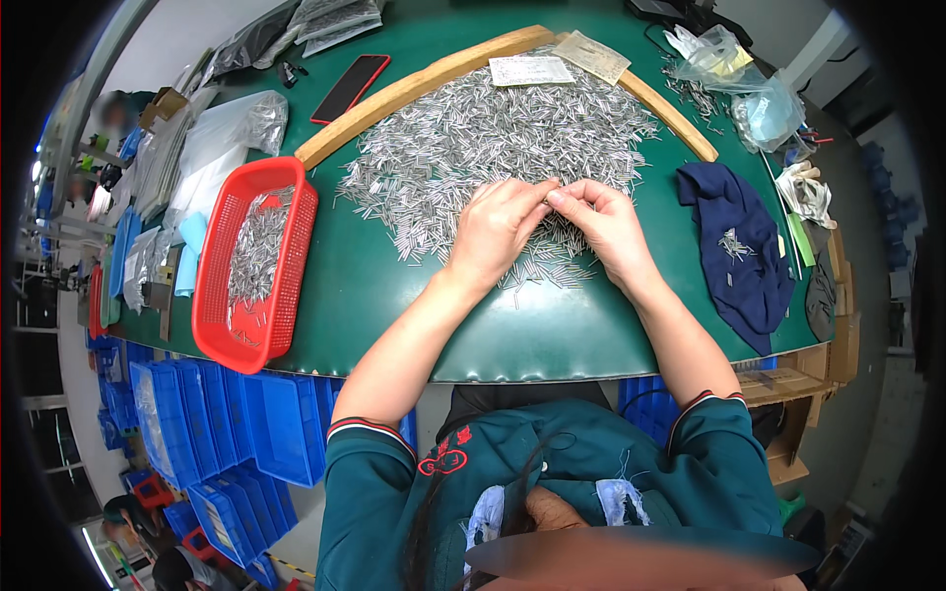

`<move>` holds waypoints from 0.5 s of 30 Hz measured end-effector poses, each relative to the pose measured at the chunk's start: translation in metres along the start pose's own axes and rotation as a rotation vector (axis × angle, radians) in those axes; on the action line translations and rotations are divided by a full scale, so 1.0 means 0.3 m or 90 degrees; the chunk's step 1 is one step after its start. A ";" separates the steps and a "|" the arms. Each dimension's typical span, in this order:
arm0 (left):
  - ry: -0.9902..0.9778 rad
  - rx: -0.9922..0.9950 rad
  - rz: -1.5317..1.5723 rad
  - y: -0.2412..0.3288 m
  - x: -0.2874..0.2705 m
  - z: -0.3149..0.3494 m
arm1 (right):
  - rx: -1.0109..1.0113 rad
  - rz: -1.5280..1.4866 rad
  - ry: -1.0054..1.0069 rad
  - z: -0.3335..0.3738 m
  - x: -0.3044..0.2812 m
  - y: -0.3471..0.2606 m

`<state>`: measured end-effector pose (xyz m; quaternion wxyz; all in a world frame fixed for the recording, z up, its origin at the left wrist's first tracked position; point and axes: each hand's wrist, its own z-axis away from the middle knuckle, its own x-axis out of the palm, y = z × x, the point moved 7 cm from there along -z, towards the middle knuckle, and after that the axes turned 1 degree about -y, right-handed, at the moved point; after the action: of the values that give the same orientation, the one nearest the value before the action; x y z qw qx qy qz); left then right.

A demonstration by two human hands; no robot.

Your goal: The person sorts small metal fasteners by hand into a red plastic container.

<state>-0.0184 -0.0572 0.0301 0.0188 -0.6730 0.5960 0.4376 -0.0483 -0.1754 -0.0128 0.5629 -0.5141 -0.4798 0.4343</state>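
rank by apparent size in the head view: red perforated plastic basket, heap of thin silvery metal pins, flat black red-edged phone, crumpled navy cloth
Largest to smallest in that view:
1. Heap of silvery pins
2. Red basket
3. Navy cloth, somewhat smaller than the basket
4. Red-edged phone, clearly smallest

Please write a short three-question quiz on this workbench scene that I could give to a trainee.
1. True or false: the red perforated basket stands to the person's left of the large heap of metal pins.
2. What lies on the navy cloth?
A) a smartphone
B) a small cluster of metal pins
C) a wooden strip
3. How are the person's left grip and right grip placed relative to each other?

Key:
1. True.
2. B.
3. Close together at the fingertips, over the near part of the heap; whether a pin is pinched there is too small to tell.
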 end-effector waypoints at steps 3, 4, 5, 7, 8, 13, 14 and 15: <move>-0.036 -0.101 0.073 -0.013 0.005 -0.001 | 0.019 -0.014 0.022 0.011 0.001 -0.022; -0.035 -0.102 0.072 -0.015 0.004 0.000 | 0.038 -0.024 0.040 0.016 0.000 -0.027; -0.041 -0.148 0.166 -0.037 0.012 0.004 | 0.038 -0.024 0.039 0.017 0.001 -0.026; -0.048 -0.194 0.260 -0.060 0.023 0.010 | 0.010 0.002 0.039 0.017 -0.001 -0.030; -0.057 -0.233 0.314 -0.074 0.033 0.015 | 0.010 0.002 0.039 0.018 -0.002 -0.031; -0.059 -0.301 0.424 -0.092 0.052 0.028 | -0.040 0.017 0.036 0.018 0.006 -0.048; -0.060 -0.309 0.424 -0.089 0.051 0.026 | -0.041 0.016 0.037 0.014 0.005 -0.037; -0.060 -0.317 0.425 -0.088 0.050 0.025 | -0.068 0.008 0.049 0.007 0.000 -0.027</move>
<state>-0.0023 -0.0574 0.0031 -0.2599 -0.4060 0.6559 0.5809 -0.0503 -0.1758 -0.0048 0.5500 -0.5625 -0.4770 0.3919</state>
